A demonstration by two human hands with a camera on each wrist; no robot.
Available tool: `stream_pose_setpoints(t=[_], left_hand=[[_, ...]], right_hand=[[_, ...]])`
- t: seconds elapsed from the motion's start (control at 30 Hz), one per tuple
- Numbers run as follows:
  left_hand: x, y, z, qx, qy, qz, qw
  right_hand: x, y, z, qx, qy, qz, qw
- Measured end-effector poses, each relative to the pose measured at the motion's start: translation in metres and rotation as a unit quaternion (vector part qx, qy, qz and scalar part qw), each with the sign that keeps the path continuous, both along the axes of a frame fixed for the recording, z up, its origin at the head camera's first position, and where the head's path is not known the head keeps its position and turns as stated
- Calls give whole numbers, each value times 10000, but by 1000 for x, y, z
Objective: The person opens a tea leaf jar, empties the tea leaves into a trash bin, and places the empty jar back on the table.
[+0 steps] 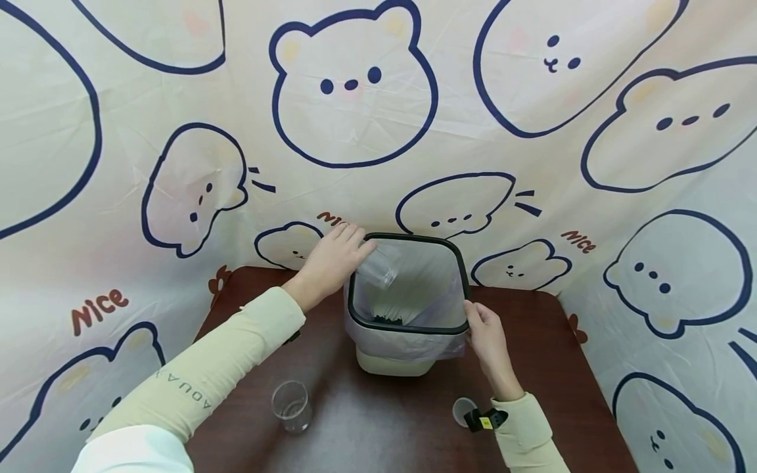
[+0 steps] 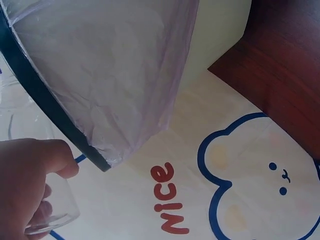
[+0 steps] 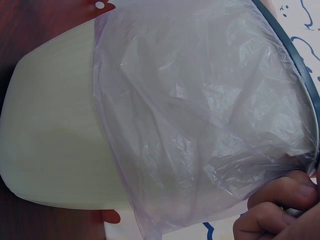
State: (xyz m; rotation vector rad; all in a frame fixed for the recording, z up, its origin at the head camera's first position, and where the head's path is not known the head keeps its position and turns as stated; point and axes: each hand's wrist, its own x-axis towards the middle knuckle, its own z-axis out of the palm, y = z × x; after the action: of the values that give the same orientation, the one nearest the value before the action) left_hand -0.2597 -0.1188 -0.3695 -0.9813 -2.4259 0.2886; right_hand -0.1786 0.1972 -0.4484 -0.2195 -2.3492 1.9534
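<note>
A cream trash bin (image 1: 393, 364) with a dark rim (image 1: 414, 328) and a thin lilac plastic bag (image 3: 165, 125) folded over its edge stands on the table. My left hand (image 1: 336, 259) grips a clear cup (image 1: 378, 269) at the bin's left rim, tilted with its mouth down into the bin. In the left wrist view the cup's base (image 2: 62, 215) shows beside the thumb. At the bin's right front corner, my right hand (image 1: 486, 332) pinches the rim. Small dark bits (image 1: 387, 320) lie inside the bag.
Another clear cup (image 1: 292, 407) stands upright on the brown table (image 1: 349, 427), front left. A small clear round thing (image 1: 463, 412) lies by the right wrist, partly covered by its dark strap. Behind the table hangs a cloth (image 1: 355, 197) with cartoon bears.
</note>
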Motion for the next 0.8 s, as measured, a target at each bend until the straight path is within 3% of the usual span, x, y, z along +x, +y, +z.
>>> stream_pose_setpoints(t=[0.17, 0.4, 0.8], left_hand=[[-2, -3, -2, 624, -452, 139, 9969], [-6, -12, -5, 1510, -920, 380, 9835], [-7, -18, -6, 1970, -1339, 300, 9707]], right_hand=[[0, 1, 0, -5, -1, 15, 10000], [0, 2, -1, -69, 24, 43, 10000], [-1, 2, -3, -147, 122, 54, 9998]])
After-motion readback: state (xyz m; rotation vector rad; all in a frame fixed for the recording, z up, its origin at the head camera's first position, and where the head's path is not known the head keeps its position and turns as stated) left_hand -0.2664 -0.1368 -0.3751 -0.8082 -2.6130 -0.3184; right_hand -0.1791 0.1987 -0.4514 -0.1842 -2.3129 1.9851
